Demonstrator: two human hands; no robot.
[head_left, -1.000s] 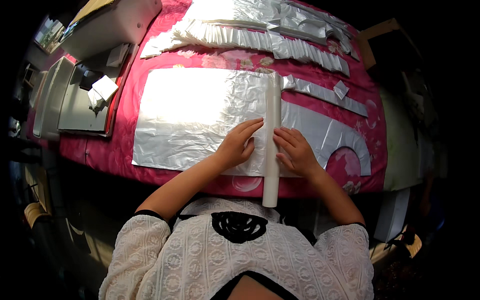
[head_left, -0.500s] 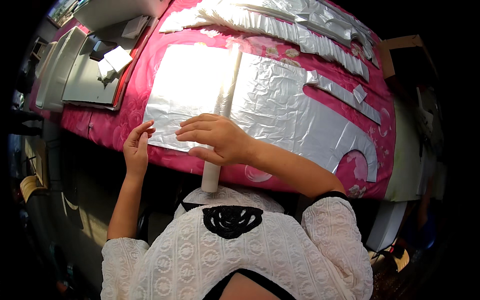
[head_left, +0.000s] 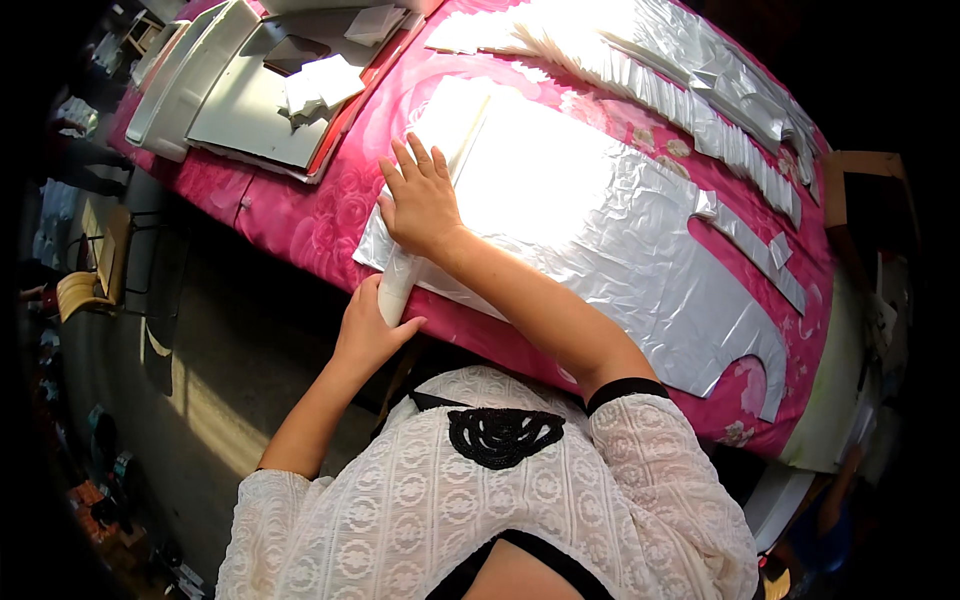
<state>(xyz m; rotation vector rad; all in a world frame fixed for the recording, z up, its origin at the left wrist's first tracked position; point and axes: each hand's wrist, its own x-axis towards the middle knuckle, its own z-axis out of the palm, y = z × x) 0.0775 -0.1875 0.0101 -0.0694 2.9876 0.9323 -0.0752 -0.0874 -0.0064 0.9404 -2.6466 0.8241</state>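
Roller [head_left: 397, 288]: whitish tube lying across the left part of the silver bag [head_left: 640, 230]; its near end juts past the bag's near edge, at the table's edge.
Roller's middle: covered by the right hand.
Roller's far end: pale against glare, its tip hard to separate from the bright plastic.
Roller's long axis: runs away from the person and leans right; the near end points back toward the lap.
Bag's long axis: from upper left to lower right, crossing the roller's line; the rounded cutouts face right.
Bag's left part: washed out by sunlight, its creases lost there.
Right hand [head_left: 421, 205]: palm down over the roller, fingers spread wide and straight, pointing up and left, gripping nothing.
Left hand [head_left: 370, 325]: at the roller's near end, fingers on its left side, thumb stretched out to the right; the inner side is hidden, so I cannot tell how firmly it holds.
Folded square [head_left: 780, 250]: on the strip at the bag's far right.
Folded row [head_left: 640, 90]: pleated white pieces beyond the bag, bleached at the left.
Cardboard box [head_left: 873, 200]: right of the table, its interior too dark to read.
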